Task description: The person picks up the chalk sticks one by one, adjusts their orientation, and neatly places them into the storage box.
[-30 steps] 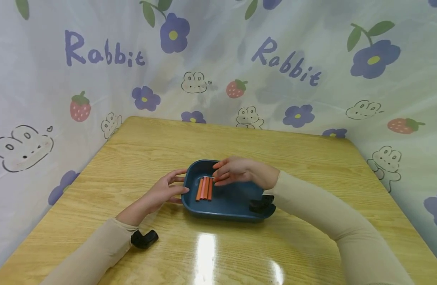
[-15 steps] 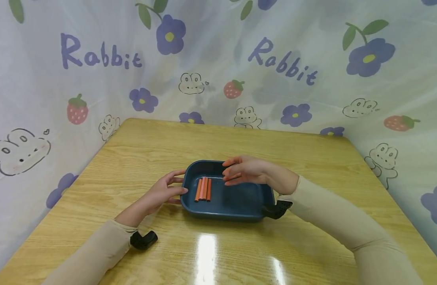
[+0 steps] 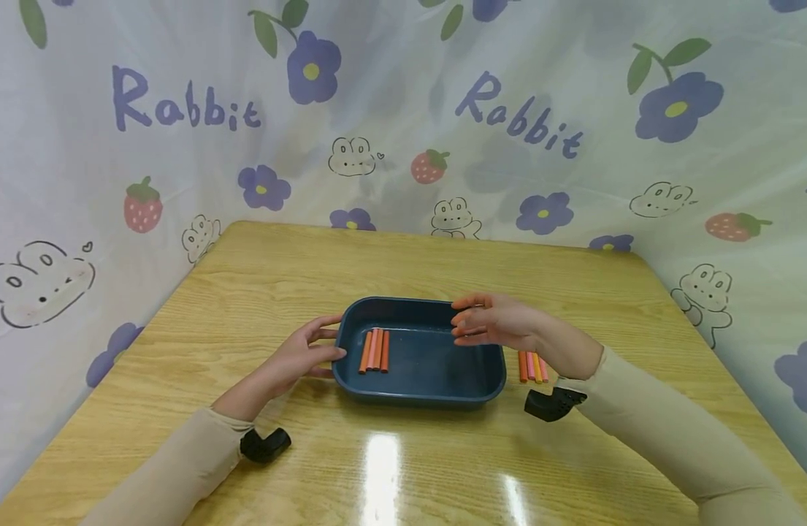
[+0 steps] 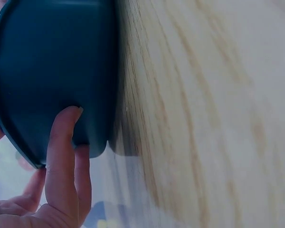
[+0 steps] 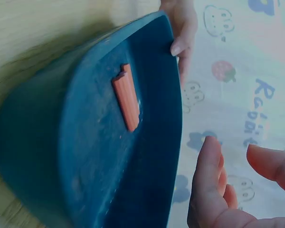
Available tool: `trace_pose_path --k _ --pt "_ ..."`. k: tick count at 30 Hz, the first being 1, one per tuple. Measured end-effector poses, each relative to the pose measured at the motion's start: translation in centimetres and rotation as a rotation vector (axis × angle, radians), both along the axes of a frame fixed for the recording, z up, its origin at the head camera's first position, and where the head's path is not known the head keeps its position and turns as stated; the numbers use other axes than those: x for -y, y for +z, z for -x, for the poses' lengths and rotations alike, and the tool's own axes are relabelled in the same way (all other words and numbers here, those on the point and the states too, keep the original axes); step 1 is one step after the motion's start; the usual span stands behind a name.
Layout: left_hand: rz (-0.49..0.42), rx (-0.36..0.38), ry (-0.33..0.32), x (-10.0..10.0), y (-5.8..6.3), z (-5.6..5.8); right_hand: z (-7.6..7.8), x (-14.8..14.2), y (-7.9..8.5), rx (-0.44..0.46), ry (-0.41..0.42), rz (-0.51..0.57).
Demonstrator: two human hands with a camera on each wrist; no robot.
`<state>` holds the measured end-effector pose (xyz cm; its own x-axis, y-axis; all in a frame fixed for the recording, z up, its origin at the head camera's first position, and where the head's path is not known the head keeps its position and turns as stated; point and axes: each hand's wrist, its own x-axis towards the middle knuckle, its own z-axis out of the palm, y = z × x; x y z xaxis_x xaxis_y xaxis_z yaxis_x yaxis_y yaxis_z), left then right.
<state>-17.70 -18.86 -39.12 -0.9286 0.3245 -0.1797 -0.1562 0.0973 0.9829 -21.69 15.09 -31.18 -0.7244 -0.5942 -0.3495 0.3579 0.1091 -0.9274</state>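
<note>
A dark blue rectangular bin (image 3: 429, 398) stands on the table, also filling much of the left wrist view. My left hand (image 3: 306, 352) holds its left end, the thumb over the rim and fingers spread against the outer wall. Inside, at the left, short orange and pink sticks (image 3: 375, 351) lie side by side; their exact kind is unclear. My right hand (image 3: 502, 321) hovers around the bin's right end, thumb and fingers apart with nothing between them. In the right wrist view that hand's fingers (image 5: 206, 175) show beyond the bin's rim.
More sticks (image 3: 531, 367) in red, pink and yellow lie on the wooden table (image 3: 278, 263) right of the bin, partly hidden by the right hand. Black wrist devices (image 3: 265, 444) hang from both sleeves. A printed curtain (image 3: 403, 95) surrounds the table's back and sides.
My right hand has moved rightward, from beside the sticks in the bin to its right end. The sticks on the table beyond have come into view. The left hand keeps its place.
</note>
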Motion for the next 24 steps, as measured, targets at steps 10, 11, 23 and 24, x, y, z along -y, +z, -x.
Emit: trace_pose_path --k 10,11,23,24 --pt "0.004 -0.004 0.001 0.0 0.2 -0.1 -0.6 -3.4 -0.8 -0.046 -0.048 0.014" --pt "0.004 -0.003 0.001 0.0 0.2 -0.2 -0.7 -3.7 -0.9 -0.055 -0.053 0.010" --pt "0.012 -0.006 0.002 0.0 0.4 -0.3 -1.3 -7.2 -2.9 -0.184 -0.132 -0.139" --pt "0.012 -0.006 0.002 0.0 0.4 -0.2 -1.3 -7.5 -3.1 -0.191 -0.142 -0.150"
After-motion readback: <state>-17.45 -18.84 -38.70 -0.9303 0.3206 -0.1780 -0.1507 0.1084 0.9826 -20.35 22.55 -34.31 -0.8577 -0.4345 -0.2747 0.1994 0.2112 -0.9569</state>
